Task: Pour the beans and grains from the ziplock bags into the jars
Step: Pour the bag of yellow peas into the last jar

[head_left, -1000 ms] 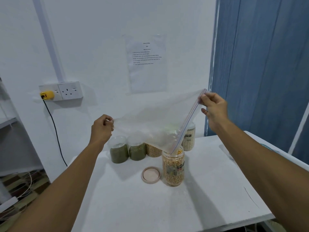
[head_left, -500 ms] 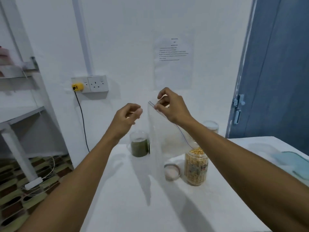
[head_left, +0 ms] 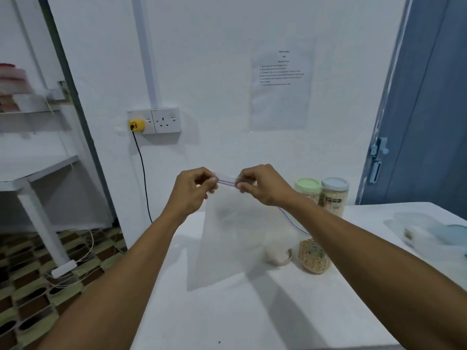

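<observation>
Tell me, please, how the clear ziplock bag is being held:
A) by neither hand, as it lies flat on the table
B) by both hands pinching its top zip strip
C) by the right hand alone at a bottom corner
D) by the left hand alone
B: the left hand and the right hand each pinch the zip strip at the top of the ziplock bag, which hangs down above the table.

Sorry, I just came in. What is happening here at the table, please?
A person holds a clear ziplock bag above the white table, with the left hand and the right hand both pinching its zip edge. The bag hangs down and looks empty. Beside it stands a jar of yellow grains, with a lid lying next to it.
</observation>
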`<act>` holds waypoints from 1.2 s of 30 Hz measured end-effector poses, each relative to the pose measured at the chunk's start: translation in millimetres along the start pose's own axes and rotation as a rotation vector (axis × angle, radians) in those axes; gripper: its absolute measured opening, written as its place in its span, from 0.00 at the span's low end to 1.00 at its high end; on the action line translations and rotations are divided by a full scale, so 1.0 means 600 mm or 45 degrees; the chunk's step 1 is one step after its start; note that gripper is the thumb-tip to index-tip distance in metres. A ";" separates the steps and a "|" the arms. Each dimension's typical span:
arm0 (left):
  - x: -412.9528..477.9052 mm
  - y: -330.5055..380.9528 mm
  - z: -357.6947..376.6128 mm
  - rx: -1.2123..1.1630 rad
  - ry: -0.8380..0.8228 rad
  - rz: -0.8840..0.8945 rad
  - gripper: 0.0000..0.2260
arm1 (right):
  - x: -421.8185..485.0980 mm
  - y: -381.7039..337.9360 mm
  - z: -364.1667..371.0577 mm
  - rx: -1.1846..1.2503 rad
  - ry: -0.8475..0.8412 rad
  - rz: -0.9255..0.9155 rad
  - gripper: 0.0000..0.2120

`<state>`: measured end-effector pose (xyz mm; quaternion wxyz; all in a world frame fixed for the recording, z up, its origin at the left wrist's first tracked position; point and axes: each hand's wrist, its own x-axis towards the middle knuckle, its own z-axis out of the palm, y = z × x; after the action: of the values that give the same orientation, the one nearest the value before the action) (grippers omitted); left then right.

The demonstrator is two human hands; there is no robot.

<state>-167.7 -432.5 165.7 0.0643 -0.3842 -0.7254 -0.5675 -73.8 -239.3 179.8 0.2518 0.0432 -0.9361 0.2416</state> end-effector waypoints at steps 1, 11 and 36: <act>0.000 -0.001 -0.003 -0.027 0.018 -0.006 0.05 | -0.001 -0.006 0.001 -0.011 -0.009 0.002 0.04; -0.022 -0.076 -0.082 -0.270 0.212 -0.231 0.08 | -0.097 0.057 -0.063 -0.063 -0.176 0.215 0.07; -0.083 0.033 0.251 -0.555 -0.278 -0.376 0.07 | -0.402 0.231 -0.205 1.081 0.601 1.008 0.03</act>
<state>-69.1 -324.0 102.1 -0.1815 -0.3381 -0.6370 -0.6686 163.1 -69.0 94.2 0.3039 -0.2653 -0.6228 0.6704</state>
